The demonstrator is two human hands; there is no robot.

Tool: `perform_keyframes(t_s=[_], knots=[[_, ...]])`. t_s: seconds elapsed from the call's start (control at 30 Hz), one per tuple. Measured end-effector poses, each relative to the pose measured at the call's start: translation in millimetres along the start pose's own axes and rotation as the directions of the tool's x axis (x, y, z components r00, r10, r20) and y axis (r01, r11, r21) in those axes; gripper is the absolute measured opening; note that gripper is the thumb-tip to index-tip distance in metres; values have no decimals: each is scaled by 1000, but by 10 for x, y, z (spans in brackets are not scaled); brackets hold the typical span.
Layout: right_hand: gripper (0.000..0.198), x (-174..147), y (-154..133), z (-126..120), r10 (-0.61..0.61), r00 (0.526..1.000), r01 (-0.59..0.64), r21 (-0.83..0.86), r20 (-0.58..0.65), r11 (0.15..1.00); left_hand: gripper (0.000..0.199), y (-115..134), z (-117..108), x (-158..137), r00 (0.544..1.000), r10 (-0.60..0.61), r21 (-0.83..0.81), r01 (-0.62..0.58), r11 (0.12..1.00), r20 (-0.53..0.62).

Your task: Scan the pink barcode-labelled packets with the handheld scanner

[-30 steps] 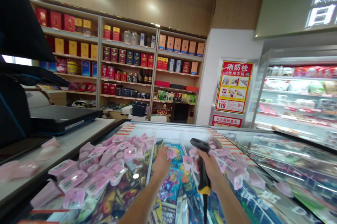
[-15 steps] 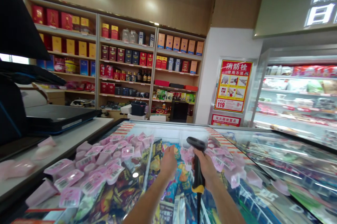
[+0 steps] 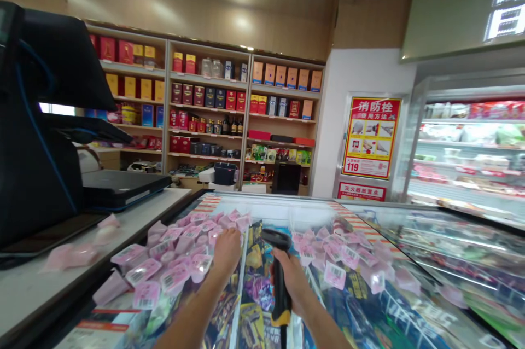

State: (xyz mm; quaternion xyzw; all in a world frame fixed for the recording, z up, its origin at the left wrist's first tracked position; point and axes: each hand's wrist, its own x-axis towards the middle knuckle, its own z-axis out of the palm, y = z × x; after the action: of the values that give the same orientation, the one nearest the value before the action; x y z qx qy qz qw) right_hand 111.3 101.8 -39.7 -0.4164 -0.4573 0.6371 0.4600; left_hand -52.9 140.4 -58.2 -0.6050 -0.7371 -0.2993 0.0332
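Note:
A black and yellow handheld barcode scanner (image 3: 281,289) is in my right hand (image 3: 288,275), its handle upright and its head tipped toward the left. My left hand (image 3: 228,248) is at the right end of a pile of pink plastic cups (image 3: 174,278) with barcode labels. Its fingers curl inward beside a pink cup (image 3: 214,235); the fingertips are hidden, and I cannot make out what they hold. To the right of the scanner lies a second group of pink cups (image 3: 334,274). Both groups rest on the glass top of a freezer (image 3: 262,207) full of colourful packets.
On the left, a counter (image 3: 135,237) carries a black checkout machine (image 3: 45,130) and a few pink cups (image 3: 76,256). Shelves of boxed goods (image 3: 205,97) line the back wall. A lit refrigerated display (image 3: 471,152) stands at the right, near a red fire-hydrant poster (image 3: 371,138).
My left hand has moved left, from near the scanner to the edge of the left pile. The scanner in my right hand has also shifted left and slightly down. The view has turned left and up.

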Motion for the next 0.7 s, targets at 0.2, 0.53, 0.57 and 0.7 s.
perform_keyframes(t_s=[0.2,0.53,0.57,0.7], knots=[[33,-78,0,22,22,996,-18,-43,81,999,29,-108,106,8,984,-180,-231,172,958,-15],[36,-181,15,47,57,991,-67,79,118,995,27,-258,394,52,932,-329,-629,347,696,150],[36,-183,14,45,70,991,-80,87,115,993,27,-255,407,53,929,-335,-654,353,669,158],[32,-198,-3,43,88,990,-98,91,108,991,26,-242,436,36,922,-343,-713,364,599,182]])
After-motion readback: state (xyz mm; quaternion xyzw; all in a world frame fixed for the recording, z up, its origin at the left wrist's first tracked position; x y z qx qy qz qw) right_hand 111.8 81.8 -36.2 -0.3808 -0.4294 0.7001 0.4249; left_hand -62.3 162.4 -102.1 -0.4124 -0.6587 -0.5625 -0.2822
